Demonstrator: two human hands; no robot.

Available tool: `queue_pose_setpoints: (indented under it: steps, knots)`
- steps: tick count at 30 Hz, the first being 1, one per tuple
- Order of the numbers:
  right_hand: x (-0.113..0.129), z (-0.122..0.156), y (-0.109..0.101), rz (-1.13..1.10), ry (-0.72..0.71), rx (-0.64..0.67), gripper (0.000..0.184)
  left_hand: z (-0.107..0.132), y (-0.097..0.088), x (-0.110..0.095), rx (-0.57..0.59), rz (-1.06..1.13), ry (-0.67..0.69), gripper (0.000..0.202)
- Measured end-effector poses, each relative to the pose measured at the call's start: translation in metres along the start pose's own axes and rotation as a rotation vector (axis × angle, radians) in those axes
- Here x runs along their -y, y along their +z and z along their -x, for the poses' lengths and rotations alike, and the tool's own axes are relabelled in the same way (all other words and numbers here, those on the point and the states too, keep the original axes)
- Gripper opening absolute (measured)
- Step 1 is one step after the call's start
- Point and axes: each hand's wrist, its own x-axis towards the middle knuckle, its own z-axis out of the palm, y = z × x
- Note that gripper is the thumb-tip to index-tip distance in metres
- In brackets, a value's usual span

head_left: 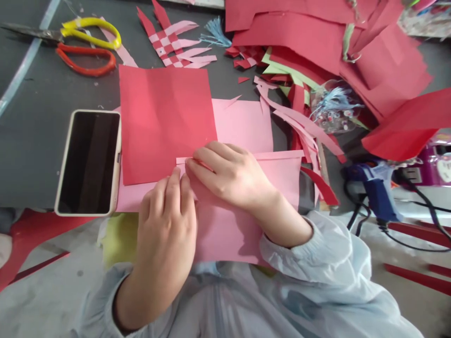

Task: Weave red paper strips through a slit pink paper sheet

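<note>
Although the purple case (428,164) at the right side bore a white label (445,169), its marks were too blurred to be read. At the near edge of the table (28,164) lay the pink sheet (229,234), plain and matt, with its lower part reaching past this edge. Along its upper side ran a narrow strip (278,155) of the same pink, which looked folded over and stuck out a little at the right end. The right hand (229,173) rested on the strip with bent fingers; the left hand (167,220) was just beside it, with fingers extended near the strip's left end. Because the undersides of the fingers were hidden, I could not tell whether either hand was pinching. Beyond them, a red sheet (169,122) partly covered a second pink sheet (246,124); the phone (88,164) lay at its left.
</note>
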Motion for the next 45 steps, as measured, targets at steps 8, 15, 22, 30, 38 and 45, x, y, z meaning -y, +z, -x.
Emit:
queue_pose_setpoints:
  steps: [8,15,22,30,38,45]
  knots:
    - [-0.001,0.002,0.005,-0.019,-0.033,-0.091,0.037,-0.002,0.001,-0.006,-0.002,-0.078,0.022,0.048]
    - [-0.001,0.002,0.011,-0.099,0.010,-0.159,0.034,-0.004,0.000,-0.012,0.007,-0.205,0.046,0.043]
    - [-0.002,0.001,0.008,-0.119,-0.001,-0.125,0.036,-0.007,-0.001,-0.013,0.005,-0.176,0.031,0.036]
    - [-0.003,0.003,0.007,-0.141,0.005,-0.108,0.032,-0.008,-0.001,-0.017,0.024,-0.214,0.042,0.041]
    - [-0.003,0.002,0.007,-0.113,-0.025,-0.122,0.031,-0.007,-0.002,-0.017,0.037,-0.244,0.072,0.038]
    - [-0.004,0.003,0.008,-0.132,-0.018,-0.113,0.033,-0.009,-0.002,-0.017,0.035,-0.238,0.063,0.038]
